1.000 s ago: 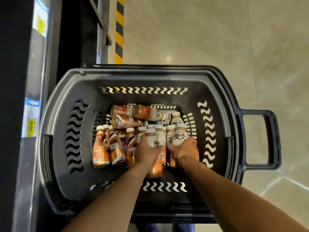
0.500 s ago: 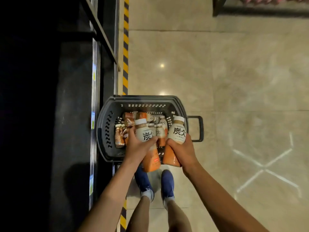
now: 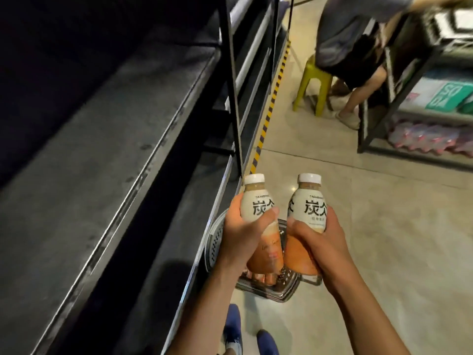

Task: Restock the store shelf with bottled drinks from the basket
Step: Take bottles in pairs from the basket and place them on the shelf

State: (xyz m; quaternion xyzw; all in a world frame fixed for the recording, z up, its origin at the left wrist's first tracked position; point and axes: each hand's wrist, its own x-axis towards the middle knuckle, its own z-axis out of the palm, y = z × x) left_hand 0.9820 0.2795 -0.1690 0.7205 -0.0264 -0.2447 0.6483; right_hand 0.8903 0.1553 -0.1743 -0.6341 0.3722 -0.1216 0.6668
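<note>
Both hands loaded. The left hand wraps a smooth round-shouldered plastic bottle, cream label above, orange below, white cap; the right hand grasps its twin bottle. Both upright, side by side, just apart, held above the dark perforated plastic basket on the floor. To the left, a matte grey metal shelf board, scuffed, bright rail at its edge. Underfoot, glossy beige floor tiles; yellow-black hazard tape along the shelf base; lime-green plastic stool beyond.
</note>
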